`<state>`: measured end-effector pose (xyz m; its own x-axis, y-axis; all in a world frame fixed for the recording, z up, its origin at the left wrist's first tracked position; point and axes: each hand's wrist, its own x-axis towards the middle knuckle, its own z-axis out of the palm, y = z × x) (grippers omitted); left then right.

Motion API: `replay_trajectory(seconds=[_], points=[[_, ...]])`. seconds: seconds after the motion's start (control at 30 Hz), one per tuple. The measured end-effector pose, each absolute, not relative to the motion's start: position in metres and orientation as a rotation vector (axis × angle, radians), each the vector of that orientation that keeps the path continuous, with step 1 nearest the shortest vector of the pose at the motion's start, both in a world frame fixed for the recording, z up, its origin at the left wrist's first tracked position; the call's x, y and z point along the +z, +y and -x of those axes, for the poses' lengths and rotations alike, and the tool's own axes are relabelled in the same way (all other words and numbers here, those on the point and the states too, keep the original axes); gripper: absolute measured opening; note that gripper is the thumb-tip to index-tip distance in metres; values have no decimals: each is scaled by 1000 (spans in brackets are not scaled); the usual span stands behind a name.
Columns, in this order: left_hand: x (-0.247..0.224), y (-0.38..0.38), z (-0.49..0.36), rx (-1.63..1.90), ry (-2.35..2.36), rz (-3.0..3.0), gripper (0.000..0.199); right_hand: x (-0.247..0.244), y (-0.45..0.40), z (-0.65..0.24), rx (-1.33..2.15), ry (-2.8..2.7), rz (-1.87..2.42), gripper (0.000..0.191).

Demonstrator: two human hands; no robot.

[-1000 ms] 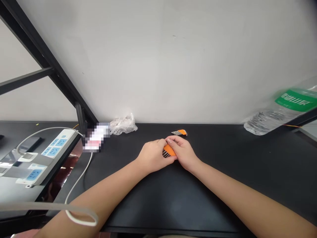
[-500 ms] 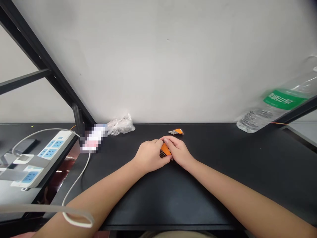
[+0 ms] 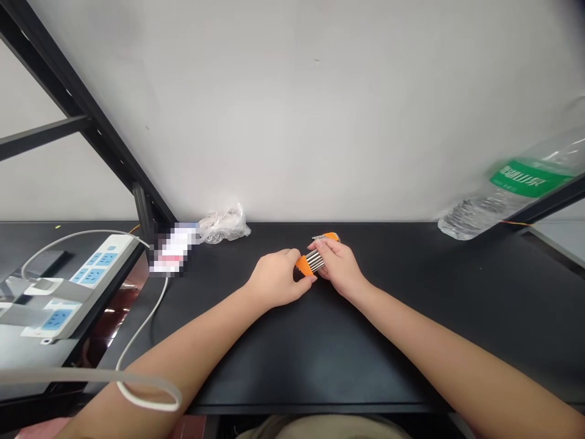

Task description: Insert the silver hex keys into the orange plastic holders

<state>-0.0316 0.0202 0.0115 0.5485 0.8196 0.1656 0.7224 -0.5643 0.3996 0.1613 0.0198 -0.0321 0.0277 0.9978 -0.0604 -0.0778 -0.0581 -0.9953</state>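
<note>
A hex key set point(image 3: 313, 261), several silver keys in an orange holder, is held between both hands just above or on the black table. My left hand point(image 3: 278, 277) is closed on the orange holder, thumb at the near side and fingers at the far side. At the other end, my right hand point(image 3: 339, 265) grips the silver keys with thumb and fingers. Just behind the right hand lies a second orange-holder hex key set point(image 3: 329, 236), partly covered by the fingers.
A crumpled clear plastic bag point(image 3: 225, 224) lies by the wall. At left are a white power strip point(image 3: 98, 271), a white cable point(image 3: 158, 305) and a dark metal frame point(image 3: 98, 131). A large plastic water bottle point(image 3: 525, 177) leans at the right on the black table point(image 3: 320, 360).
The held hex key set has been turned round: its orange holder now lies toward my left hand and the silver keys toward my right. My hands have moved slightly apart.
</note>
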Motion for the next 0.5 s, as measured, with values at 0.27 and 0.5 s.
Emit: replay_trajectory(seconds=[0.27,0.5], points=[[13,21,33,460,1252,-2480,33,-29,22,-170,1240,-1163,1214,38],[10,20,31,490,1266,-2464,31,-27,19,-167,1165,-1113,1236,36]])
